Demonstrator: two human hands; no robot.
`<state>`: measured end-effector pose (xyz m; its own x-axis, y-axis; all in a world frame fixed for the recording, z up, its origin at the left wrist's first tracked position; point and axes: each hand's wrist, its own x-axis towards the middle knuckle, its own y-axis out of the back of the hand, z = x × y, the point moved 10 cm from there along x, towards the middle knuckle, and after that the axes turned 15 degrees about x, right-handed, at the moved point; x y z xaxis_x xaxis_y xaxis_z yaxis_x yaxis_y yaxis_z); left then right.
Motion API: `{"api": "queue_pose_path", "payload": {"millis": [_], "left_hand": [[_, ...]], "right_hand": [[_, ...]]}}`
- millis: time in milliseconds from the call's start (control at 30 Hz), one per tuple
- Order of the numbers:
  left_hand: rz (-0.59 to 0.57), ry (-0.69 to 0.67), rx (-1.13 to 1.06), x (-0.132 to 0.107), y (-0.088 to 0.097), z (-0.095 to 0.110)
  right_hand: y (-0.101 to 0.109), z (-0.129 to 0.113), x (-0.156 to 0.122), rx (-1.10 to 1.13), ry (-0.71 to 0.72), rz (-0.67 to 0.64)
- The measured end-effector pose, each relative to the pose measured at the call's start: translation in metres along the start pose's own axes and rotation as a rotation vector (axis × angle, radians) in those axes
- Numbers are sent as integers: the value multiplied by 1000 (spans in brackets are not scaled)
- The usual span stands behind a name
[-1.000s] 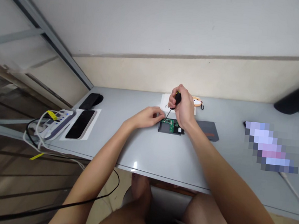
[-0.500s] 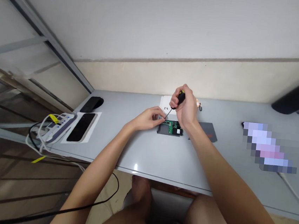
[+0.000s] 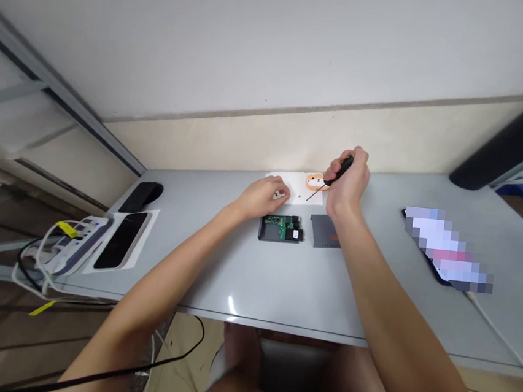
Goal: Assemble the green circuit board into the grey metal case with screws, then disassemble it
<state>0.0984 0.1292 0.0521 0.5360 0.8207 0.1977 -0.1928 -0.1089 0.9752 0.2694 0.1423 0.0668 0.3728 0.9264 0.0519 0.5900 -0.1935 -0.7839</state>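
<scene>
My right hand [image 3: 349, 183] is wrapped round the black handle of a screwdriver [image 3: 340, 168], its thin shaft slanting down to the left over a white sheet of paper [image 3: 296, 186]. My left hand [image 3: 265, 196] hovers at the paper's left part, thumb and forefinger pinched together; whatever is between them is too small to make out. A small dark speck, like a screw, lies on the paper between the two hands. Just in front of my left hand, a green circuit board [image 3: 282, 222] sits in a dark grey case half [image 3: 268, 233]. The matching grey cover [image 3: 320, 232] lies partly behind my right wrist.
An orange and white bear-faced case [image 3: 314, 181] rests on the paper. On the left are a power strip [image 3: 82, 241] with cables, a dark phone [image 3: 121, 241] on paper, and a black object [image 3: 137, 196]. A lit phone [image 3: 441, 247] with a cable lies right.
The screwdriver has lifted off the circuit board and moved right and back over the paper. My left hand has left the board's edge for the paper. The view has shifted slightly.
</scene>
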Motion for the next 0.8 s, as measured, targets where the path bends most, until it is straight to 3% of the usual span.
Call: {"api": "queue_pose_path", "payload": {"millis": [167,333,533,667,733,800], "left_hand": [[5,16,39,38,-12,-2],[-53,18,-5,43,-25,-1],[-46,-9,-88,6,-12,15],[-150,-74,-173,-38,-19,41],[-148,-62,-182,-52,-20,44],[-133,-46,-201,-58,-22,41]], "right_hand": [[14,-2,0,-101,53,63],[13,-8,-5,-112,92,61],[15,-23,8,-140,130,-3],[17,-52,16,-136,255,-87],[14,-66,15,-153,287,-129],[17,-80,9,-140,332,-72]]}}
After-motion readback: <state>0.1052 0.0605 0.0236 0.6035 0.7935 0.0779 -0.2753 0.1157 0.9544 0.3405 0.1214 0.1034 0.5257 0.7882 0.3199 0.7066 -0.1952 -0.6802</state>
